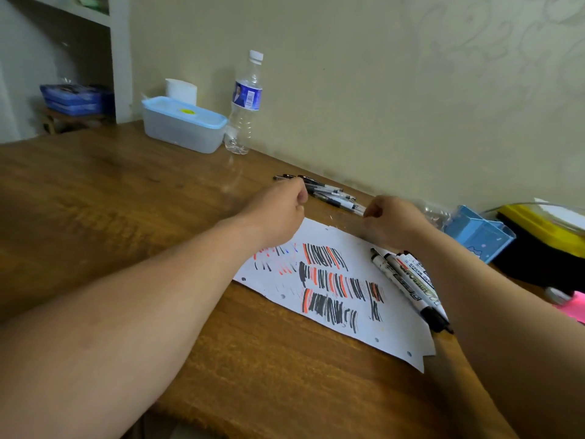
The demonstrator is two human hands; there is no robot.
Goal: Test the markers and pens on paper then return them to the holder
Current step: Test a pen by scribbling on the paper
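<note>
Head view: left hand [281,207] and right hand [391,221] curl fingers onto slim plastic pens [332,194] beside flat paper [316,232].

Markers [408,280] lying on paper [348,245]: barrel print reads "MARKER", upside down; remaining print unclear. Water bottle [245,103] label: barcode, wording too blurred.

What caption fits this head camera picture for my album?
The left hand and right hand hold pens beyond the scribbled paper, markers lying on it.

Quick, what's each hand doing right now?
Left hand: closed on the pens, at their far end.
Right hand: closed, pinching the same pens' near end.
</note>
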